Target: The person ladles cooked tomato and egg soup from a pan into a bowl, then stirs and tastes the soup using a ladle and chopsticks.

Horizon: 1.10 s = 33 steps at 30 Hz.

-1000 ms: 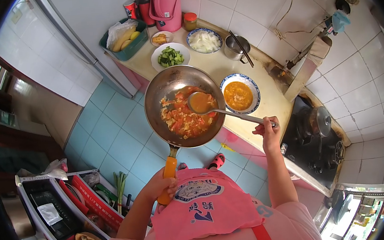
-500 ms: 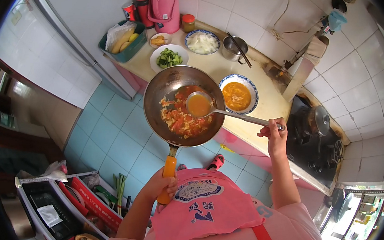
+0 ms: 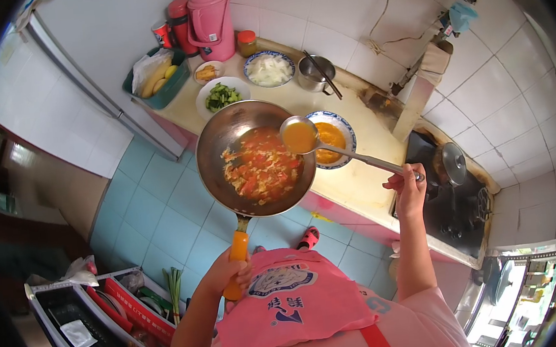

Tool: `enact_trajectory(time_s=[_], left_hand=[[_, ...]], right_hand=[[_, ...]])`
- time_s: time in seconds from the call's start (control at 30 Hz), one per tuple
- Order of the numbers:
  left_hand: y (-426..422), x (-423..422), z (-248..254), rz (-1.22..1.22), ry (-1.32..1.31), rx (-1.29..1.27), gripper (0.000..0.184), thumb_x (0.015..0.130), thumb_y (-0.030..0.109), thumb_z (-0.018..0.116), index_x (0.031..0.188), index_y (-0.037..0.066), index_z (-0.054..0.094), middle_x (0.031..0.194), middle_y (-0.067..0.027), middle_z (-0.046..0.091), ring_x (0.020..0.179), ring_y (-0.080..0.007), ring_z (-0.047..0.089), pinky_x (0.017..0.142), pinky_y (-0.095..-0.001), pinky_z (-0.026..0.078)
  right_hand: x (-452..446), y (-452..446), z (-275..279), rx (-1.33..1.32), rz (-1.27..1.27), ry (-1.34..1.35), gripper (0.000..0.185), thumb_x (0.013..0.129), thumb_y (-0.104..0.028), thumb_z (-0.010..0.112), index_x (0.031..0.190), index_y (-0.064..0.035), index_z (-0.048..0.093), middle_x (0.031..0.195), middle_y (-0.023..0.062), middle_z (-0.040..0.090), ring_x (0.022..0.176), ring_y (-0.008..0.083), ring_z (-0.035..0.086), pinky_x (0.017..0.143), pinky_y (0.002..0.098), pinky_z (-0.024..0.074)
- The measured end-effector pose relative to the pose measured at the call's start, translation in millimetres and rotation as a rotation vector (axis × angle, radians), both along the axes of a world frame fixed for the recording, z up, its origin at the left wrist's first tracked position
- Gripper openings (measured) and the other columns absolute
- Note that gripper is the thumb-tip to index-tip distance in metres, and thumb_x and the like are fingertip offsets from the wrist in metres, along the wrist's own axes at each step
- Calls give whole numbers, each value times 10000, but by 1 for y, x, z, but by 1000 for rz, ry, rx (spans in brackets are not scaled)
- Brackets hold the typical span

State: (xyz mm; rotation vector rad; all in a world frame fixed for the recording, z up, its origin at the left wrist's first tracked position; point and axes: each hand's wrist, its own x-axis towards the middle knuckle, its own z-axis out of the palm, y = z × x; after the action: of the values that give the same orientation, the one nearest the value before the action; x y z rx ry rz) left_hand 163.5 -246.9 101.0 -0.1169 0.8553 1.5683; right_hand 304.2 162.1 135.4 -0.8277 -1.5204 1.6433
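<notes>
My left hand (image 3: 227,272) is closed around the orange handle of a wok (image 3: 214,159), which I hold up off the counter's front edge. Tomato and egg pieces in reddish liquid (image 3: 258,172) lie in the wok. My right hand (image 3: 408,185) grips the end of a long-handled metal ladle (image 3: 369,159). The ladle's bowl, full of orange soup (image 3: 299,137), hangs at the wok's right rim, partly over a blue-patterned bowl (image 3: 348,128). That bowl stands on the counter with orange egg soup in it.
On the counter (image 3: 358,186) stand plates of chopped green vegetable (image 3: 222,97) and sliced onion (image 3: 270,70), a metal pot with chopsticks (image 3: 315,74), a jar (image 3: 247,43), a pink thermos (image 3: 212,24) and a green basket (image 3: 164,91). A gas stove (image 3: 450,208) is at the right.
The ladle has moved from over the wok's middle to its right rim, toward the bowl. My right hand shifted slightly right. The camera view has shifted, too.
</notes>
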Motion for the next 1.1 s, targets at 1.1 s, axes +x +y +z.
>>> enact_trajectory(time_s=[1.1], left_hand=[[2, -11, -2, 70, 15, -91, 219, 803, 72, 552, 979, 59, 422, 673, -30, 438, 512, -105, 428, 476, -288, 429]], right_hand=[[-15, 1, -38, 920, 143, -341, 189, 826, 55, 605, 1002, 1, 565, 852, 186, 605, 733, 315, 606, 640, 348, 488]])
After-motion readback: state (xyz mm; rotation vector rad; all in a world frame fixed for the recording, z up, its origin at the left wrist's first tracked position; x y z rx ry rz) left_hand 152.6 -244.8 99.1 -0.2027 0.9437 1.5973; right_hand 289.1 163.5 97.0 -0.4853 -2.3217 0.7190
